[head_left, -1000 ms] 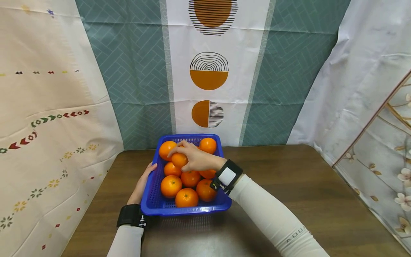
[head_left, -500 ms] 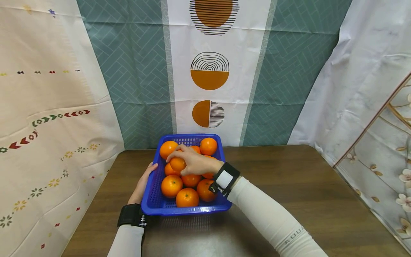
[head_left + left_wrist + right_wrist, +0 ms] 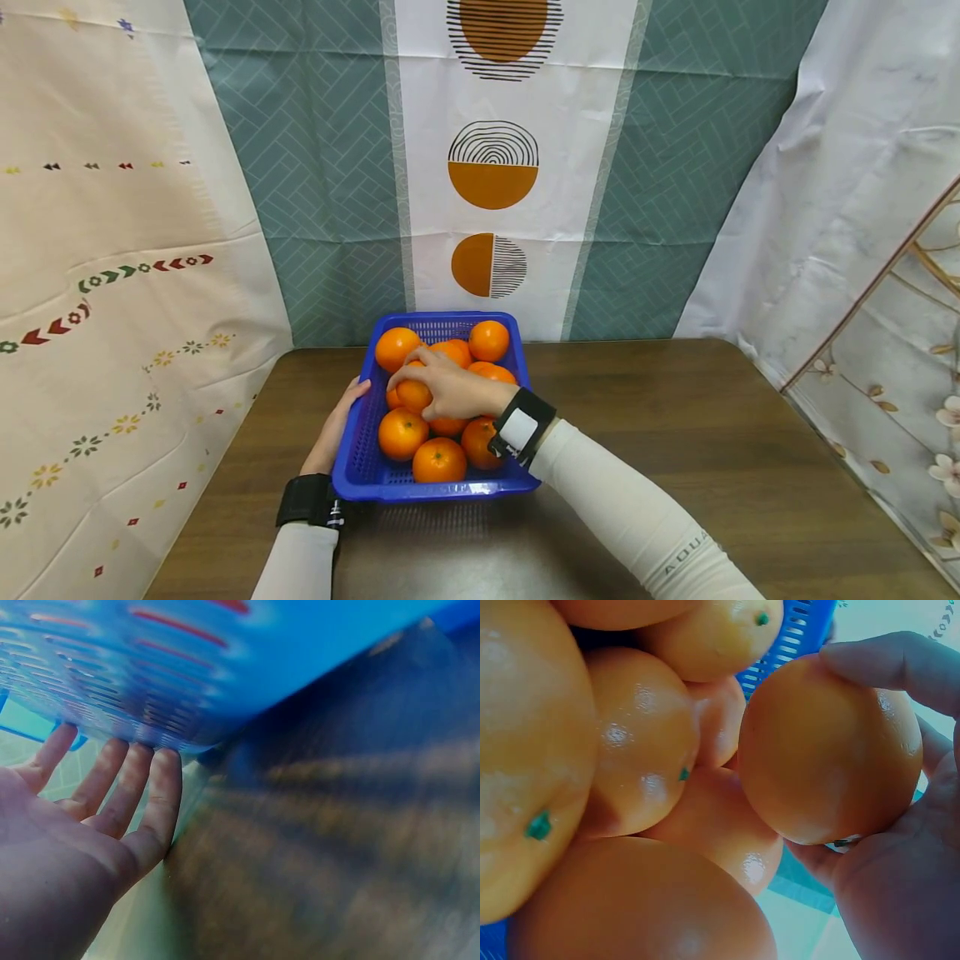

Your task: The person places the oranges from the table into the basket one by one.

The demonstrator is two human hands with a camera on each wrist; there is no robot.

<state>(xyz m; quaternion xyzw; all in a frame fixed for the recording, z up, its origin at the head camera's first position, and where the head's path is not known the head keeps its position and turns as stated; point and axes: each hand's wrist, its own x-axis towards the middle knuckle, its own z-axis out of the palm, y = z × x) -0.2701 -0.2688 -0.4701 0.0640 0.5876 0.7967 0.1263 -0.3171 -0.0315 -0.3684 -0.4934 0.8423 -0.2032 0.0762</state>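
Note:
A blue perforated plastic basket [image 3: 352, 487] holds several oranges, among them one orange [image 3: 438, 460] at its near side and another orange [image 3: 489, 341] in its far right corner. My right hand [image 3: 456, 392] grips an orange [image 3: 829, 757] between thumb and fingers, low in the left half of the basket. Beside it in the right wrist view lie more oranges [image 3: 634, 739], some with green stem ends. My left hand [image 3: 336, 425] holds the basket's left side, a digit at the rim; in the left wrist view its fingers [image 3: 161, 787] touch the outer wall.
The basket stands on a brown wooden table [image 3: 637, 442], close to its back edge. Behind the table hangs a green and white curtain [image 3: 330, 167]. Patterned cloths [image 3: 135, 333] line the left and right sides.
My right hand has shifted slightly towards me with the held orange, uncovering more of the oranges at the back. The left hand stays at the basket's side.

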